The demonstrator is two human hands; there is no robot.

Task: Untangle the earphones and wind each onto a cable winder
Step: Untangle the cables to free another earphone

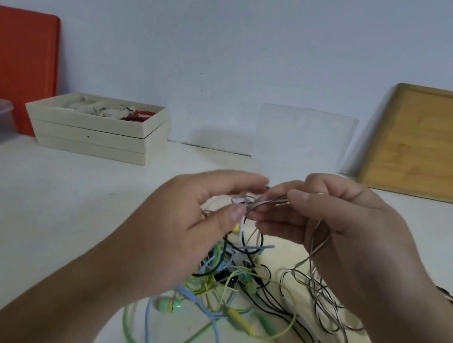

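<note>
A knot of thin pinkish-grey cord [261, 203] is held up between the two hands, above the table [40, 219]. The left hand [184, 223] has its fingers curled, thumb and forefinger pinching the knot from its side. The right hand [337, 217] pinches the same cord from the other side, its fingers folded round it, and a length of that cord runs down under the palm to a loose heap of grey loops [325, 308] lying below the right wrist. Directly beneath both hands sits the tangle of earphones [231, 275], green, blue, black and yellow cords crossing one another, with a green earbud [169, 304] under the left wrist. Beyond the hands, a stack of beige trays [95, 131] stands to the left and a wooden tray [436, 144] leans against the wall on the right.
</note>
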